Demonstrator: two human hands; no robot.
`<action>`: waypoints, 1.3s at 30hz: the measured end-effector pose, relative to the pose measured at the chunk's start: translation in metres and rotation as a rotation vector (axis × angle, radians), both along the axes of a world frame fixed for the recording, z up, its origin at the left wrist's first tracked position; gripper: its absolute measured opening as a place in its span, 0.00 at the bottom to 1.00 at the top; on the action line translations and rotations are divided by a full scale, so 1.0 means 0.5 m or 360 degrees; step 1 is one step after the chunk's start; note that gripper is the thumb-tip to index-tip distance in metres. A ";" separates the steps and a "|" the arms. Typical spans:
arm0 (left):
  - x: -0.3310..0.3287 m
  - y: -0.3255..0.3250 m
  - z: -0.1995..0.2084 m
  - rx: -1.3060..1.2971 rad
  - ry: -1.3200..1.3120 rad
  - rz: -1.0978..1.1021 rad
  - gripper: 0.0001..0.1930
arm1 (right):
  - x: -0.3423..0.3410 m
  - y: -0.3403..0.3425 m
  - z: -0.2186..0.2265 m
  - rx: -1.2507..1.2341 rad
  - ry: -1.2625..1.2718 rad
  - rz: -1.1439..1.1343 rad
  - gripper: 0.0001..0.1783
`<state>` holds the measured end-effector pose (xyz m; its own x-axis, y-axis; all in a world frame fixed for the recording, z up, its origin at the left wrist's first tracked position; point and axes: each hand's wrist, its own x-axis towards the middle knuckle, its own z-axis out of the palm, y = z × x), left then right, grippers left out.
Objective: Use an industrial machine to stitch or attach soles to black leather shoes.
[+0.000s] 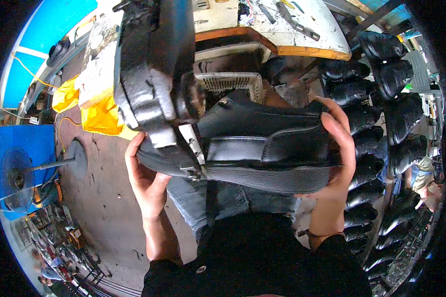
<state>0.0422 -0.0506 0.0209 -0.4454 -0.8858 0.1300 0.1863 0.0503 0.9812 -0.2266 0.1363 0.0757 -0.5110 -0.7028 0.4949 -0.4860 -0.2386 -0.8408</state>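
I hold a black leather boot [267, 143] on its side in front of me, its textured sole facing down toward my lap. My left hand [146, 178] cups the toe end from below. My right hand [339, 148] grips the heel end, fingers curled over the back. The toe end is pushed into the jaws of a large black machine head [151, 74], where a small metal plate [191, 143] presses on the boot. The tip of the toe is hidden by the machine.
Rows of finished black boots [376, 123] fill a rack on the right. A white worktable [292, 29] with tools lies ahead, a cream plastic basket [233, 81] beneath it. Yellow cloth [91, 111] and a round-based stand [74, 158] sit on the floor at left.
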 end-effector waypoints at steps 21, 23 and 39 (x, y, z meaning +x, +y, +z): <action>0.119 -0.044 0.006 0.0030 -0.0214 0.0264 0.47 | 0.069 -0.104 -0.029 0.0270 -0.0075 0.0453 0.56; 0.132 -0.042 0.009 -0.0087 -0.0355 0.0309 0.48 | 0.068 -0.123 -0.031 0.0237 0.0027 0.0496 0.56; -0.057 0.013 0.118 -0.0331 -0.0826 -0.0533 0.39 | 0.095 -0.136 0.064 0.0530 0.0341 0.0505 0.48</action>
